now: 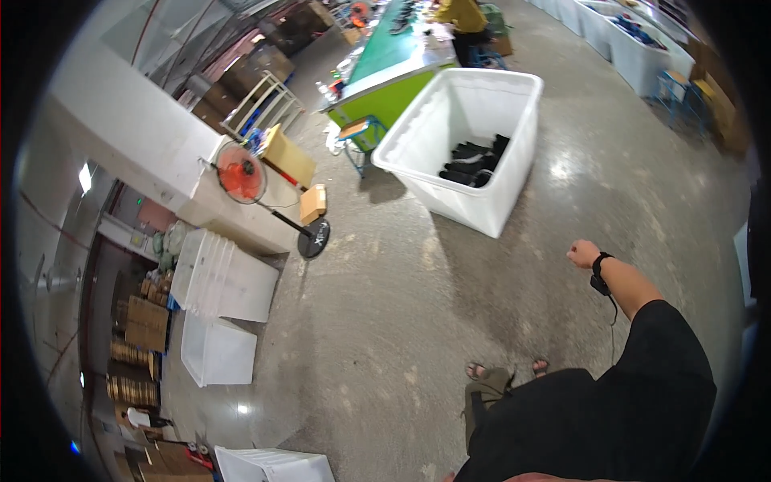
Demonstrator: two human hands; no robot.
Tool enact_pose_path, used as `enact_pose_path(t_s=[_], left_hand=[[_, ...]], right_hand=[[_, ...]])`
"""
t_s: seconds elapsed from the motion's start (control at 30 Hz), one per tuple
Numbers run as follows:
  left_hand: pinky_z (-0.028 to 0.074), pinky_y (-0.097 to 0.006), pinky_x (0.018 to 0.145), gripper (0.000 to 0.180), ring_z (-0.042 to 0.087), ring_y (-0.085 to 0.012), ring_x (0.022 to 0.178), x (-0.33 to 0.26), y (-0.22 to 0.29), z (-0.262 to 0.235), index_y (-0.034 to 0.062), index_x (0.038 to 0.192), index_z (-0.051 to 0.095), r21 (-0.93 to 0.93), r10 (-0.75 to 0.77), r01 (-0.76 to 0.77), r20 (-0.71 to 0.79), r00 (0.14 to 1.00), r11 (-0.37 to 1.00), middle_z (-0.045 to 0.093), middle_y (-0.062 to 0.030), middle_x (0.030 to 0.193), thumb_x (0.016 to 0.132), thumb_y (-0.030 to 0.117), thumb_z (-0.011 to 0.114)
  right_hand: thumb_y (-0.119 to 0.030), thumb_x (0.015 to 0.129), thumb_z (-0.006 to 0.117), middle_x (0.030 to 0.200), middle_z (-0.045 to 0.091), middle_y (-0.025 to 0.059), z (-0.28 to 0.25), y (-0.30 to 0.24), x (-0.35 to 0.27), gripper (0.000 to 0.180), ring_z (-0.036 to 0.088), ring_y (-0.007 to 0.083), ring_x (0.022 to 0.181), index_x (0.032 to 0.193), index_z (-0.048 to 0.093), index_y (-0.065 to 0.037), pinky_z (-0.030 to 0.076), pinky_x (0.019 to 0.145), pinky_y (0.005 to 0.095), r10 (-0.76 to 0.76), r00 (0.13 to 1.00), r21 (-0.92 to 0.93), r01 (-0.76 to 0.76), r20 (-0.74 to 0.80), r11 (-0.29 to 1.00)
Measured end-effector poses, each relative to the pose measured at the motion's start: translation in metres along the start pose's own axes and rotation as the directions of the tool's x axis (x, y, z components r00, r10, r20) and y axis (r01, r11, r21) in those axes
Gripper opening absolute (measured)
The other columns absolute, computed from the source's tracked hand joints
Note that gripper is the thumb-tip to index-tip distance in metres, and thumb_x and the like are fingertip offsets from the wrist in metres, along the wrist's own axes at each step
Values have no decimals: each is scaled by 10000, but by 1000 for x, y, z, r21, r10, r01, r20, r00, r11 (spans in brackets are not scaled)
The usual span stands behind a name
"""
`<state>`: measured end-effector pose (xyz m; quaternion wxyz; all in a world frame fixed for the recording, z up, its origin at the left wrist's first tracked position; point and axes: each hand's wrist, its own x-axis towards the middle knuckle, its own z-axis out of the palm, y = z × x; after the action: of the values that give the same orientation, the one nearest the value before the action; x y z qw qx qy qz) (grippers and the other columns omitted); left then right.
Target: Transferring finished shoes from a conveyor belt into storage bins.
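My right hand [584,254] is out in front of me at the right, curled into a loose fist with nothing in it, a black band on the wrist. It hangs over bare concrete floor, a good step short of the big white plastic tub [514,128] that holds a few black items [475,161] at its bottom. My left hand is out of view. My sandalled feet [506,371] show below, under my black shirt.
A red standing fan [241,175] with a round black base [313,238] stands at the left by a cardboard box [312,203]. White tubs [221,277] are stacked at the left wall. A green worktable [393,68] and a person in yellow [462,20] are far ahead.
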<state>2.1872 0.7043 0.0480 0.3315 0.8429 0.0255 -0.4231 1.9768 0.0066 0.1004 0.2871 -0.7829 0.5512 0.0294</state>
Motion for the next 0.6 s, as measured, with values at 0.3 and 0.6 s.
enact_pose_path(t_s=[0.3, 0.6], left_hand=[[470, -317, 558, 250, 594, -191, 643, 189, 123, -129, 13, 862, 599, 122, 147, -141, -46, 988, 982, 612, -95, 737, 950, 220, 490], [460, -273, 559, 167, 576, -126, 622, 391, 354, -298, 31, 947, 610, -335, -45, -61, -302, 952, 940, 608, -53, 695, 942, 173, 521]], right_hand=[[-256, 824, 610, 977, 702, 183, 90, -251, 124, 309, 669, 314, 923, 1005, 698, -22, 520, 807, 425, -146, 934, 8, 152, 326, 988], [-332, 891, 579, 714, 694, 98, 162, -331, 248, 313, 681, 226, 672, 783, 682, -57, 540, 633, 382, -125, 804, 153, 42, 581, 987]])
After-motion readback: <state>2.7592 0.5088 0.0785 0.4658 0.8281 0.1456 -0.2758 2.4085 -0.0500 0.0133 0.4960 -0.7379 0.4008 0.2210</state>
